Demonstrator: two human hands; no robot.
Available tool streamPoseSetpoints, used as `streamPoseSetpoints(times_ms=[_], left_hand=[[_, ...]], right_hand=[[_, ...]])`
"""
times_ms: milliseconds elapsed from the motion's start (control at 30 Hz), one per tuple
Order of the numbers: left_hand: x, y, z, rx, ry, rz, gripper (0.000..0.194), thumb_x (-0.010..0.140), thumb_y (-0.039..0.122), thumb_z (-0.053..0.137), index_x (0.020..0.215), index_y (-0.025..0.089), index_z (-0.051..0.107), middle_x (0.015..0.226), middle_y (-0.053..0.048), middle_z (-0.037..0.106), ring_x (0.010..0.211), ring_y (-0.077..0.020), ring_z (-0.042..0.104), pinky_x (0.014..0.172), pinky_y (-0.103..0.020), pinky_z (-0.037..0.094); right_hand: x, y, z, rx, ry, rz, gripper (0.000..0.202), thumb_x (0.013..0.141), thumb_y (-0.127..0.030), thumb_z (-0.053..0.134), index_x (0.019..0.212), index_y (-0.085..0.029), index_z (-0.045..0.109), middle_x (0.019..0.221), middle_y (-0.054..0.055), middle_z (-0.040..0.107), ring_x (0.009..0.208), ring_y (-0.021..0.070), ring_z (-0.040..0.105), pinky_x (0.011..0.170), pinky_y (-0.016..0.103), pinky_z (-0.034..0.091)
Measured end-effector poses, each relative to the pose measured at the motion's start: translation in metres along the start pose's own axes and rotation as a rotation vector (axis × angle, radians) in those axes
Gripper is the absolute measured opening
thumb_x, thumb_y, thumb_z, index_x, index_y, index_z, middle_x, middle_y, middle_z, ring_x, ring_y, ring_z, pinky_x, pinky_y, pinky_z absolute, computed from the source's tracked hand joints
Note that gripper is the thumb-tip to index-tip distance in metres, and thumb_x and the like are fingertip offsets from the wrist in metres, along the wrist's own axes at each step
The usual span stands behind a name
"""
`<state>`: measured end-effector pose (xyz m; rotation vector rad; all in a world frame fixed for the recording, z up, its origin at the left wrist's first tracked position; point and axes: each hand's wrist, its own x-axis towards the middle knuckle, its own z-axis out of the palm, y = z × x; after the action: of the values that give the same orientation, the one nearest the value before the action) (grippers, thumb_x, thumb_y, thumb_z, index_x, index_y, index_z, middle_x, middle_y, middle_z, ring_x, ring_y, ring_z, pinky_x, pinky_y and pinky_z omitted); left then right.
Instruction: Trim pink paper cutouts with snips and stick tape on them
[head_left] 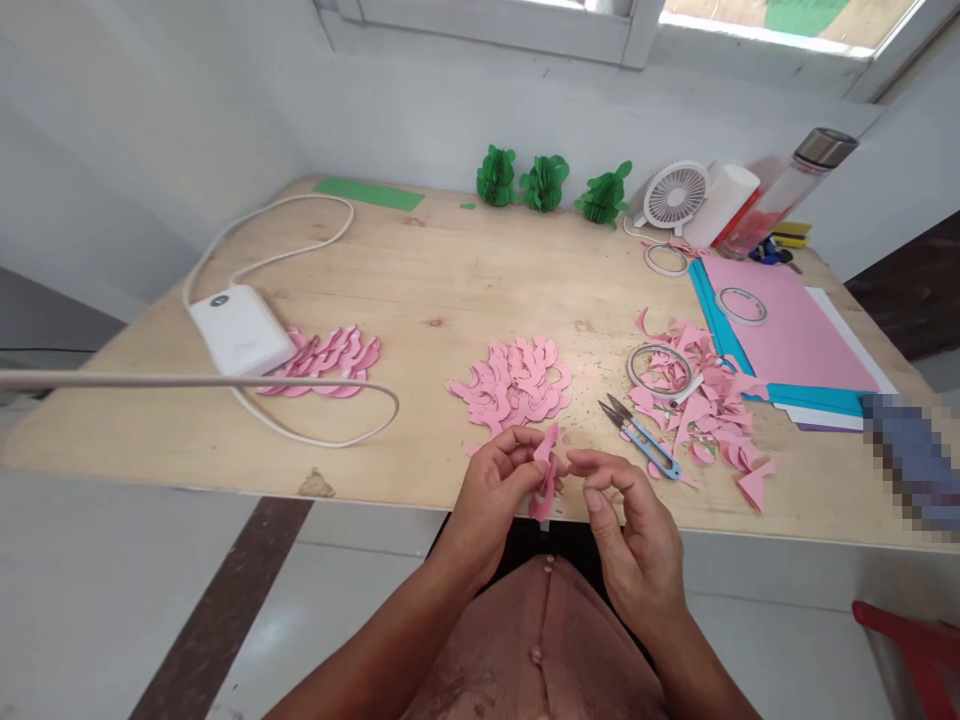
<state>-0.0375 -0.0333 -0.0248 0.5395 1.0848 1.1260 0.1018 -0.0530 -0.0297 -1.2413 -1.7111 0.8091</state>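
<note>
Cut pink shapes [341, 352] lie by the white box [244, 328]. My left hand [484, 497] pinches a pink paper piece [543, 503], just below the pink pile [499, 384]; I seem to be mid-handling. My right hand [643, 540] is loosely open beside it; working that thin paper calls for light fingertips. The snips [646, 440] lie beyond.

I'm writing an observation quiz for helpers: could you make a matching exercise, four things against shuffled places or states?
1. Green paper figures
2. Snips
3. White device
4. Left hand

A. Pinching a pink cut-out
B. Beside the pink scraps
C. In a row near the wall
D. Next to a white cable

Pairs: 1-C, 2-B, 3-D, 4-A
</note>
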Motion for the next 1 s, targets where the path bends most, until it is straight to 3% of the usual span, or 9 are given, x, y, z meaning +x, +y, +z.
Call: streamPoseSetpoints(times_ms=[300,467,667,1000], left_hand=[[0.003,-0.001,0.003,0.086,-0.008,0.041,0.021,0.070,0.030,0.070,0.083,0.014,0.066,0.061,0.001,0.058,0.055,-0.0096,0.048,0.054,-0.020,0.038],[0.004,-0.003,0.002,0.097,0.006,0.093,0.017,0.073,0.030,0.069,0.080,0.015,0.066,0.060,0.002,0.055,0.055,-0.0087,0.045,0.057,-0.020,0.038],[0.004,0.000,0.004,0.096,0.062,0.059,0.025,0.067,0.031,0.073,0.085,0.014,0.070,0.056,0.003,0.054,0.052,-0.0084,0.044,0.052,-0.020,0.036],[0.004,-0.002,0.011,0.082,0.118,0.114,0.015,0.064,0.026,0.074,0.071,0.016,0.066,0.061,0.003,0.058,0.052,-0.0078,0.046,0.048,-0.019,0.035]], right_hand=[[-0.002,0.000,0.002,0.026,-0.015,-0.003,0.008,0.090,-0.019,0.044,0.090,-0.023,0.051,0.105,0.005,0.064,0.101,0.0184,0.060,0.085,0.033,0.048],[-0.003,0.001,0.002,0.022,-0.012,0.009,0.009,0.090,-0.019,0.045,0.092,-0.023,0.053,0.102,0.005,0.064,0.100,0.0191,0.059,0.084,0.034,0.048],[-0.002,0.005,0.002,0.130,0.024,0.078,0.008,0.091,-0.023,0.045,0.090,-0.022,0.054,0.102,0.006,0.064,0.102,0.0197,0.059,0.086,0.035,0.046],[0.016,0.000,0.008,0.280,0.132,0.195,0.009,0.089,-0.028,0.050,0.087,-0.020,0.055,0.103,0.008,0.064,0.102,0.0203,0.058,0.086,0.036,0.045]])
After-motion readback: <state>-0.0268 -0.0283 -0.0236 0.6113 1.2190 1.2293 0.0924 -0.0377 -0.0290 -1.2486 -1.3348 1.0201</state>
